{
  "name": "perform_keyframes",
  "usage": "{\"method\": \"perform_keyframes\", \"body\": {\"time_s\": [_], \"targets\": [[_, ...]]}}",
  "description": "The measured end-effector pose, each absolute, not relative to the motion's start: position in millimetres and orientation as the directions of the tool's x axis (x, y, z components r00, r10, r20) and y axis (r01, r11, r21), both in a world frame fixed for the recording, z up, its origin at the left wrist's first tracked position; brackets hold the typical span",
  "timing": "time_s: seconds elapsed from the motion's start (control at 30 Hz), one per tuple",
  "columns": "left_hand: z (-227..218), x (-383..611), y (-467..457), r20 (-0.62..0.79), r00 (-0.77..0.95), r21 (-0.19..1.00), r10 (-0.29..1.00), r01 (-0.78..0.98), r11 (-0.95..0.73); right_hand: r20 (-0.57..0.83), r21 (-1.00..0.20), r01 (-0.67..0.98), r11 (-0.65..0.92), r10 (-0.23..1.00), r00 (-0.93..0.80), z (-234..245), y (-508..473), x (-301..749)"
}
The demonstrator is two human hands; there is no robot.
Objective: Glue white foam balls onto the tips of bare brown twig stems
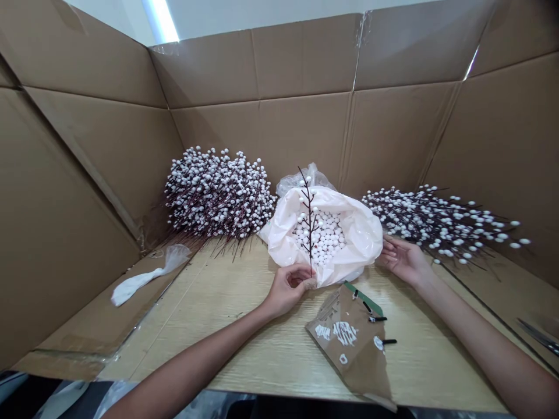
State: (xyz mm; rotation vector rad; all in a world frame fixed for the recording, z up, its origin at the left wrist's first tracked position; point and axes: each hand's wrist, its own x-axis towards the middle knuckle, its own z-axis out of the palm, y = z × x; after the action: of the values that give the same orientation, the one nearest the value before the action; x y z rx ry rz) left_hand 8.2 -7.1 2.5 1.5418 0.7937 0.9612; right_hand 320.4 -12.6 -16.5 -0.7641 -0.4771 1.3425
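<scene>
Ok so, the count: one thin dark-brown twig with a few white berries (310, 233), standing nearly upright in front of one pinkish-white plastic bag (364, 230) at the middle of the table; loads of small round white balls (325, 247) sat inside that bag, way too many to count; one crumpled clear plastic bag (322, 176) lay just behind it. There were two heaps of dark stems with white berries, a big bushy one (218, 192) far left and a flatter one (428, 218) far right; one white plastic pouch with a clear end (135, 285) on the left; one brown cardboard piece smeared with white (367, 361), near side, with about four little dark bits along its right part; one metal tool (539, 336) at the right edge, cut off by the frame.

The left hand (289, 288) had the twig's lower end pinched between thumb and fingers, forearm angling in from near left; the right hand (404, 260) was palm-up with fingers loosely bent at the bag's right side, and I couldn't tell if it gripped the plastic.

Surface was a pale wood-grain tabletop (236, 349); creased brown cardboard walls (301, 131) boxed it in, with a bright strip of light (161, 20) above, far left.
</scene>
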Motion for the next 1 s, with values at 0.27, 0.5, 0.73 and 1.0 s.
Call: {"method": "perform_keyframes", "body": {"time_s": [0.27,0.5,0.73,1.0], "targets": [[3,8,-7,0.175,0.463,0.980,0.869,0.004,-0.200,-0.183,-0.683,-0.728,0.051,0.954,0.239,-16,-10,316],[3,7,-7,0.181,0.466,0.978,0.866,0.010,-0.210,-0.268,-0.663,-0.749,-0.010,0.937,0.225,-12,-12,312],[5,6,-9,0.175,0.461,0.979,0.870,0.013,-0.204,-0.303,-0.652,-0.758,-0.021,0.923,0.235,-11,-12,309],[2,7,-6,0.185,0.463,0.979,0.867,-0.004,-0.206,-0.326,-0.674,-0.736,-0.054,0.917,0.231,-11,-12,312]]}}
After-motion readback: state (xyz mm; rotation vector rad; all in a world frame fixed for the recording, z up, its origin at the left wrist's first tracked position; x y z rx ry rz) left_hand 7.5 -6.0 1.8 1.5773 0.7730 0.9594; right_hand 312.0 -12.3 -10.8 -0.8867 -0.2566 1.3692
